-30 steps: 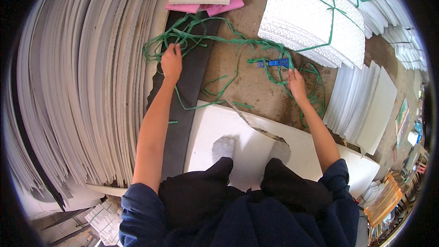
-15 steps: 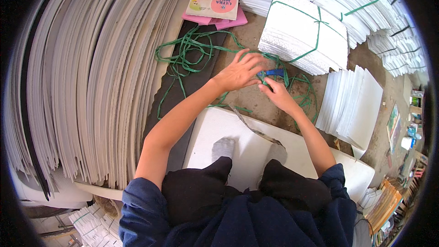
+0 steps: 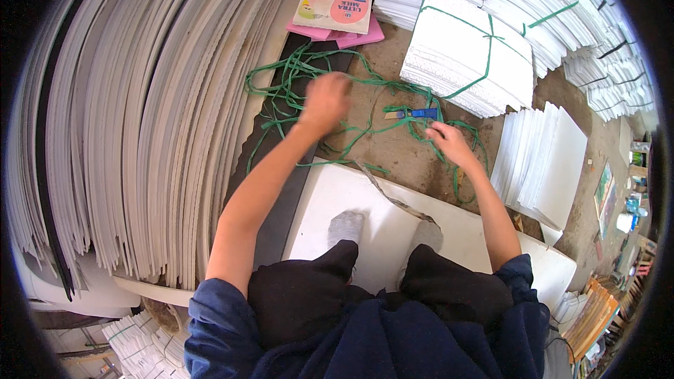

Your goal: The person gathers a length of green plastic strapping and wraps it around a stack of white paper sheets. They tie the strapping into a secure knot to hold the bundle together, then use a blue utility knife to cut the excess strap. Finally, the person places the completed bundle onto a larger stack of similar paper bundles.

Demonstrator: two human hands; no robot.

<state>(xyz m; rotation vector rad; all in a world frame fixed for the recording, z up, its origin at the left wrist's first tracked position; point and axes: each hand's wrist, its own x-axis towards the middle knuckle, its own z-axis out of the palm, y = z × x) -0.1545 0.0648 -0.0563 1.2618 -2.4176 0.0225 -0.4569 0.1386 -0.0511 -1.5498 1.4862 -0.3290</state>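
Observation:
My left hand (image 3: pixel 326 103) hovers over the tangled green twine (image 3: pixel 291 69) at the left. It is smeared by motion, so its fingers and anything in them cannot be made out. My right hand (image 3: pixel 453 146) is closed, with thumb and fingertips pinched at a strand of the green twine. Just above those fingertips a utility knife (image 3: pixel 423 113) with a blue handle lies on the floor, its blade toward the left. Loops of twine run around the knife and across the floor between my hands.
Tall stacks of pale sheets (image 3: pixel 168 112) rise at the left. A twine-tied white bundle (image 3: pixel 460 45) and a loose white stack (image 3: pixel 537 161) stand at the right. A printed carton sheet (image 3: pixel 333 0) lies on pink pieces (image 3: pixel 365 36). My socked feet rest on a white board (image 3: pixel 456 231).
My hands have drawn apart, the left one moving left and the right one moving right and slightly down. The knife and nearby twine now show uncovered between them.

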